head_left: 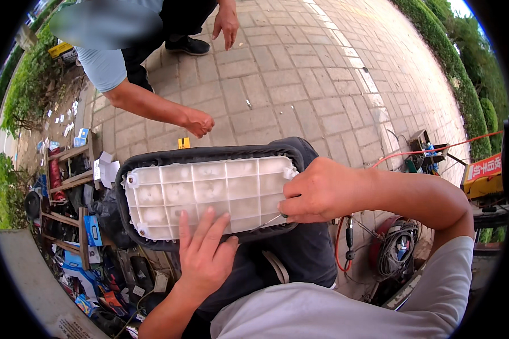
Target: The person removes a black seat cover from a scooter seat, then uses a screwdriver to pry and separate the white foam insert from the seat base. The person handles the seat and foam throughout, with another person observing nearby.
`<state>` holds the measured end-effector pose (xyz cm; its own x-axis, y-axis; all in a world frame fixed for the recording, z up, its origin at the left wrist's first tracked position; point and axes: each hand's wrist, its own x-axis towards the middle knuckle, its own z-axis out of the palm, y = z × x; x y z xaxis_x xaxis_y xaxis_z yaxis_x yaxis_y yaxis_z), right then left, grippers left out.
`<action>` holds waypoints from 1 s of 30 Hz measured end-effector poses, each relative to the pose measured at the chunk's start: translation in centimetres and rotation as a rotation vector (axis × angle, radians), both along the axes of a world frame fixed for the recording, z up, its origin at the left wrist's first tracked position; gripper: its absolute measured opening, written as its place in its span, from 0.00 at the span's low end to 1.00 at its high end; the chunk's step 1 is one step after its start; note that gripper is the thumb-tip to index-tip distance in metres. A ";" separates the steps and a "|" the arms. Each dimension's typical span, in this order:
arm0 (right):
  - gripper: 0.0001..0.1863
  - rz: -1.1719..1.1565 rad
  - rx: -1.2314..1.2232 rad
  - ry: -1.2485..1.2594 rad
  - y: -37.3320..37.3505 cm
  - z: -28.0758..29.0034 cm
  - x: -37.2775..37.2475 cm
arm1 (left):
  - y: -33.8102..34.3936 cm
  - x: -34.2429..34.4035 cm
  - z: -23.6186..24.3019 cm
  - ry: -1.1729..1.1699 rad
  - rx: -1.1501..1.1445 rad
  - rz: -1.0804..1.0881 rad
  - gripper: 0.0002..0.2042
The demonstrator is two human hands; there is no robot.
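Head view. Seat (209,195) lies upside down across the person's lap, long axis left to right. Its underside faces up: a white plastic pan (206,192) moulded in a ribbed grid, translucent, with foam showing pale through the cells. A black cover (152,161), soft and slightly wrinkled, wraps over the pan's rim all round.

Left hand (203,254) rests flat on the near edge, fingers spread and pointing away, palm pressing cover and pan; it grips nothing. Right hand (316,189) sits at the seat's right end, fingers curled tight round a thin metal tool (271,220) whose tip points left and down toward the cover's near right edge. Tool type too small to tell. The right hand is nearer that edge; the left lies just left of it.

A second person's hand (201,123) hangs fisted beyond the far rim, not touching the seat. Ground is grey brick paving (300,73). Wooden shelves (68,181) with boxed parts stand to the left; coiled cable (398,248) lies to the right.
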<state>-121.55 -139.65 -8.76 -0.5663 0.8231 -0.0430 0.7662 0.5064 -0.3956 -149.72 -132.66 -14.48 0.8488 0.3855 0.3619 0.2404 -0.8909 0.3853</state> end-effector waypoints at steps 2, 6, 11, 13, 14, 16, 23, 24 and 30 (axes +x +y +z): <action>0.11 -0.004 -0.027 0.013 0.2 -0.2 0.3 | 0.0 0.0 0.0 -0.002 0.002 -0.002 0.10; 0.10 0.020 -0.075 0.025 1.2 0.0 0.6 | 0.0 0.0 -0.1 -0.005 0.012 -0.002 0.10; 0.10 -0.041 0.043 -0.138 0.3 1.6 -1.2 | 0.2 -0.2 0.0 -0.007 0.025 -0.006 0.11; 0.13 -0.083 0.257 -0.271 -1.7 1.8 -2.9 | 0.0 -0.5 0.1 -0.003 0.015 0.005 0.11; 0.19 -0.087 0.289 -0.268 -2.4 1.4 -3.0 | 0.0 -0.5 0.1 -0.008 0.013 0.001 0.11; 0.17 -0.096 0.354 -0.208 -2.5 0.3 -2.6 | 0.0 -0.5 0.0 -0.016 0.010 -0.003 0.11; 0.14 -0.094 0.376 -0.008 -1.3 -1.6 -1.2 | 0.1 -0.7 -0.3 -0.037 0.010 -0.014 0.11; 0.14 -0.094 0.374 -0.005 -1.2 -1.8 -1.2 | 0.1 -0.7 -0.3 -0.040 0.016 -0.013 0.11; 0.14 -0.149 0.321 -0.081 -2.0 -0.3 -2.0 | -0.1 -0.9 0.0 -0.006 -0.010 0.006 0.11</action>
